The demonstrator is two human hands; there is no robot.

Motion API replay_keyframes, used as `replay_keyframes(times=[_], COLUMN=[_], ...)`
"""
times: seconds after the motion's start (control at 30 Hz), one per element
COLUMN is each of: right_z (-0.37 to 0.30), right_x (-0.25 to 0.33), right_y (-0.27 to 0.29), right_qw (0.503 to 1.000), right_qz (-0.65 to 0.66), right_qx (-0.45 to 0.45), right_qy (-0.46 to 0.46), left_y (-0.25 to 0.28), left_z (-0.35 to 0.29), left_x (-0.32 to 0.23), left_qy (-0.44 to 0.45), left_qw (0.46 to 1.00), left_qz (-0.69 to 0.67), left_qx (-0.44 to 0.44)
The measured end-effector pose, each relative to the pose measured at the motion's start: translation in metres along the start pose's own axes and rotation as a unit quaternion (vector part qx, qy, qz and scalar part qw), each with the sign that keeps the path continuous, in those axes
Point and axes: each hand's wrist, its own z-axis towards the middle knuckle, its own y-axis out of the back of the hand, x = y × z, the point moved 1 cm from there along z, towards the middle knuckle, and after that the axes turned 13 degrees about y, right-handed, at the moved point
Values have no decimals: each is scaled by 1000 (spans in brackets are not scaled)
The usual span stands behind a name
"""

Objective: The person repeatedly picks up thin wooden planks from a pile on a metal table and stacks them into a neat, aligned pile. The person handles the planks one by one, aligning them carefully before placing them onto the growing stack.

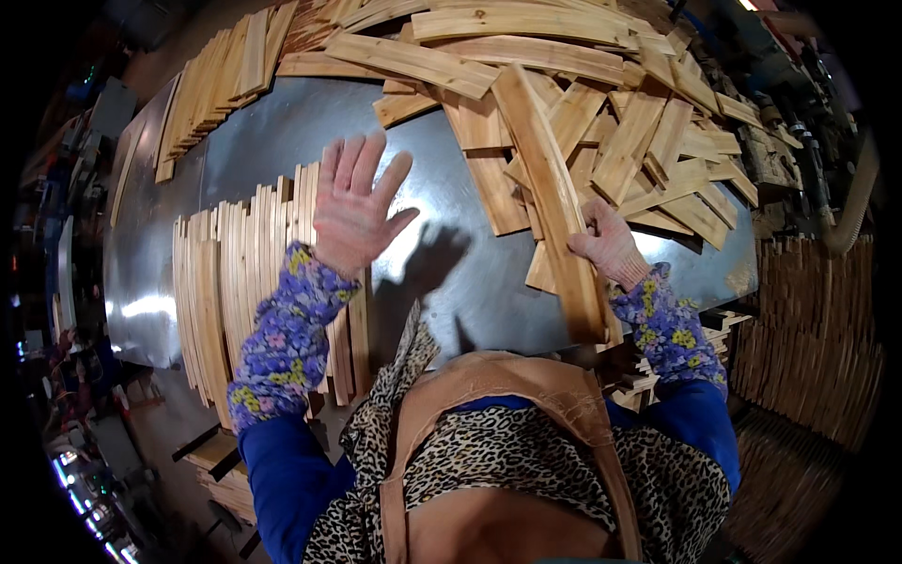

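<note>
My right hand is closed on the edge of a long wooden board, which lies tilted over the near side of a loose heap of boards. The board's near end reaches toward the front edge of the metal table. To the left, my left hand is held up with its fingers spread and nothing in it. Just beside and partly behind that hand and its sleeve stands a row of boards set on edge. Its right part is hidden by my left arm.
Another lined-up row of boards sits at the table's far left. On the right, beyond the table, is a tall stack of thin wooden strips. A pale hose hangs near it. More wood lies below the table's left front.
</note>
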Motion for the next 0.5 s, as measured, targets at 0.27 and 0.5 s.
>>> replay_keyframes(times=[0.27,0.5], right_z=[28,111], right_x=[38,50], right_y=[38,-4], right_qw=[800,818], right_qz=[-351,-249], right_qx=[16,-302], right_qy=[486,420], left_y=[28,-50], left_z=[13,-85], left_x=[0,-77], left_qy=[-13,521], left_qw=[930,553], left_qz=[-9,-555], left_qx=[368,339])
